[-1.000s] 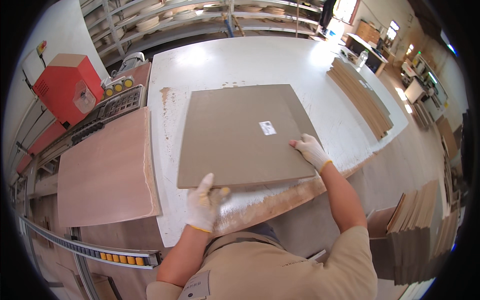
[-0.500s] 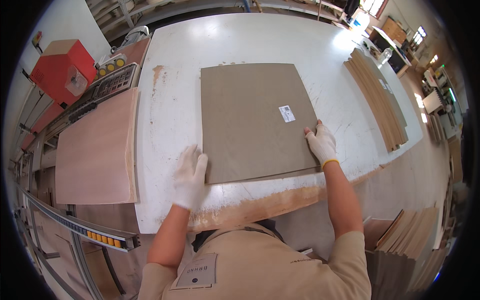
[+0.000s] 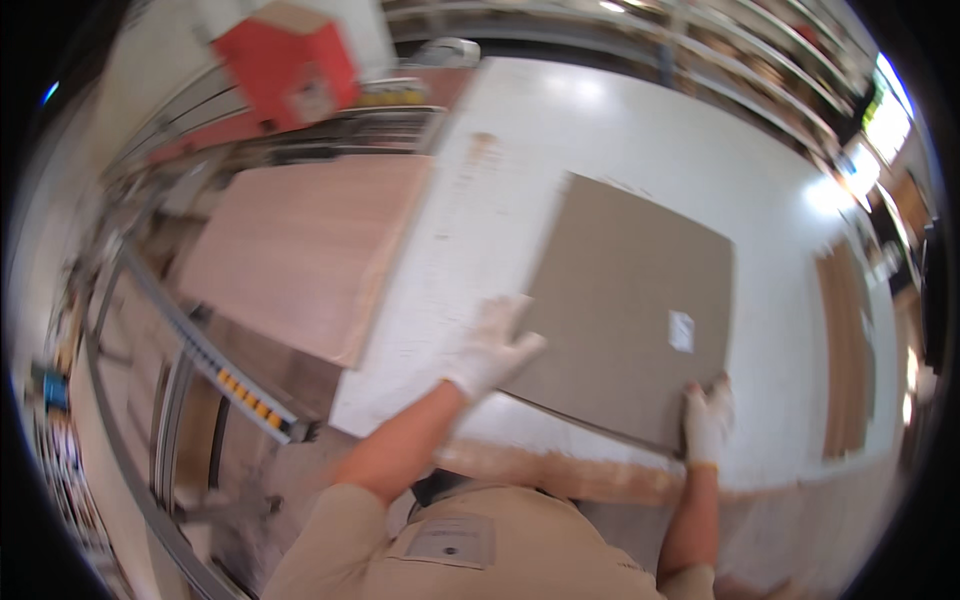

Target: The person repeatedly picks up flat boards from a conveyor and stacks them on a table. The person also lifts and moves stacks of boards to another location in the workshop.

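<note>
A large flat brown board point(image 3: 620, 300) with a white label point(image 3: 681, 332) lies on the white worktable point(image 3: 440, 300). At its left edge is my left hand point(image 3: 490, 345), in a white glove, with its fingers apart and its thumb touching the board's near left side. My right hand point(image 3: 708, 425), gloved with bare fingertips, grips the near right edge. Its thumb lies on top, and the lower fingers are hidden beside the board. Motion blurs both hands a little.
Left of the table lies a stack of pinkish sheets point(image 3: 310, 250), with a red machine housing point(image 3: 290, 70) behind it. A metal rail with yellow rollers point(image 3: 245, 395) runs at lower left. A stack of brown strips point(image 3: 845, 350) stands along the table's right side.
My view has swung left, so the table and board sit further right and look tilted. My left hand stays by the left edge, my right hand by the right edge.
</note>
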Demonstrator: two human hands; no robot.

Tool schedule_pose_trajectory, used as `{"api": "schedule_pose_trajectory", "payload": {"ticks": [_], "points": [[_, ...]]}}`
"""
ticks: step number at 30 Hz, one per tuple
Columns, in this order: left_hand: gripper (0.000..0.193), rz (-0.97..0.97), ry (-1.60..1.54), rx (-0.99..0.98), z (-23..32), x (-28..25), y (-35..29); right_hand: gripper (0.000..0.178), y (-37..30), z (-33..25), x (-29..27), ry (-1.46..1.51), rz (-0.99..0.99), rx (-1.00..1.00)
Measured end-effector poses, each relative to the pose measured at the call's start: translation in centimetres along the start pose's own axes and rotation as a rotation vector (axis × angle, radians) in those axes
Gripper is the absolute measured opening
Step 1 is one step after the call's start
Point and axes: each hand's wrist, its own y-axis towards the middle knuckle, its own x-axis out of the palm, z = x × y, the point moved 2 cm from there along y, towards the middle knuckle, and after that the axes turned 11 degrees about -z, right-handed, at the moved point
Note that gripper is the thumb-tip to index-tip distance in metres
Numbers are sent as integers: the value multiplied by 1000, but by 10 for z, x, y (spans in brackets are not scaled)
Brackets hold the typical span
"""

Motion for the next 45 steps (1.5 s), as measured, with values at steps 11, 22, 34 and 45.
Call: {"api": "schedule_pose_trajectory", "payload": {"ticks": [11, 22, 34, 45], "points": [[73, -247, -27, 62, -2, -42, -1, 49, 12, 11, 18, -60, 130, 78], [54, 775, -446, -146, -241, -263, -31, 58, -2, -18, -5, -172, 257, 108], [75, 1226, -1592, -235, -403, -370, -65, 71, -19, -195, 28, -537, 167, -265], [54, 1064, -1611, -376, -387, -372, -12, 50, -15, -301, 93, 167, 178, -770]]}}
